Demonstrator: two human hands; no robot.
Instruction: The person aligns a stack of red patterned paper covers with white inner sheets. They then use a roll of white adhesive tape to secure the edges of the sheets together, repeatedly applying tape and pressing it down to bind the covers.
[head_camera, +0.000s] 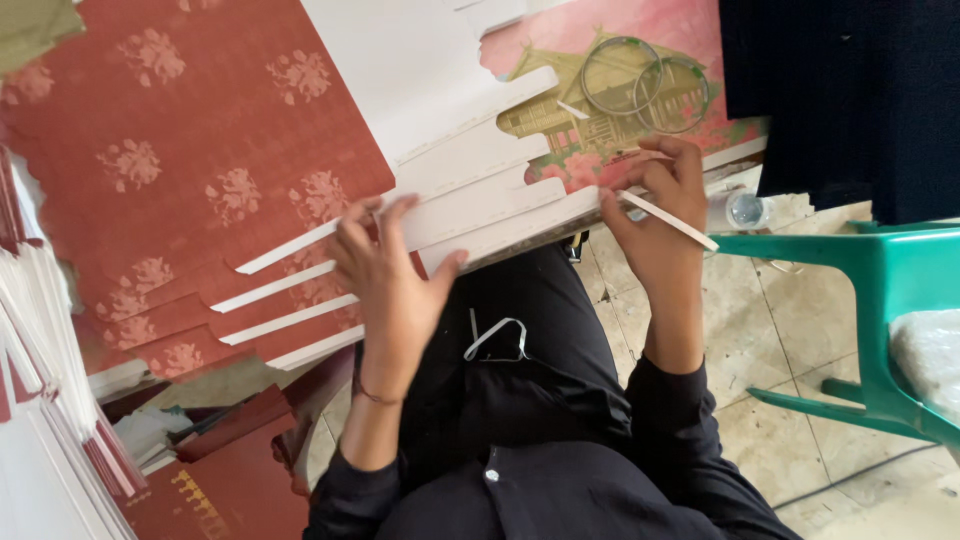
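My left hand (390, 275) presses flat, fingers spread, on a fanned stack of red floral-patterned card sheets (200, 180) with white strip edges (480, 205). At the right end of that stack my right hand (655, 215) pinches a thin white strip (668, 220), which sticks out diagonally to the right. The sheets rest over my lap, above black trousers. A loose curl of white strip (495, 338) lies on my lap.
A pink printed board showing a house (600, 90) carries two thin metal rings (645, 85). A green plastic chair (880, 290) stands at right beside a clear bottle (745, 210). Piles of red and white cards (60, 400) sit at left on the tiled floor.
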